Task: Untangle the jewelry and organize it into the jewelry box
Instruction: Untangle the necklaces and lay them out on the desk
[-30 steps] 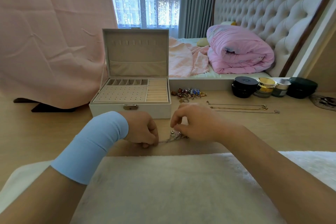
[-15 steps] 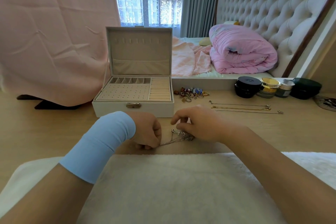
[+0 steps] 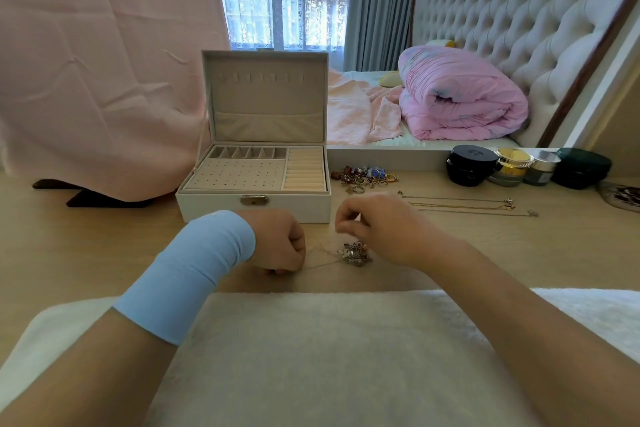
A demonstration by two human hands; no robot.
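Note:
A tangled clump of silver chains and charms (image 3: 356,253) lies on the wooden table in front of the open white jewelry box (image 3: 254,206). My left hand (image 3: 280,243), with a blue wrist sleeve, is curled on the table and pinches a thin chain that runs to the clump. My right hand (image 3: 377,229) hovers just above and right of the clump, thumb and forefinger pinched together on a fine strand. A pile of coloured rings and earrings (image 3: 365,177) sits right of the box. Three straightened necklaces (image 3: 464,206) lie side by side further right.
Several cosmetic jars (image 3: 472,170) stand along the table's back right edge. A white fluffy cushion (image 3: 329,357) lies under my forearms at the near edge. A pink cloth (image 3: 104,62) hangs at the left, and a bed with a pink quilt (image 3: 460,97) is behind the table.
My right hand has lifted off the clump and pulled up and right, drawing a strand. The clump now lies uncovered. My left hand stays in place on the chain.

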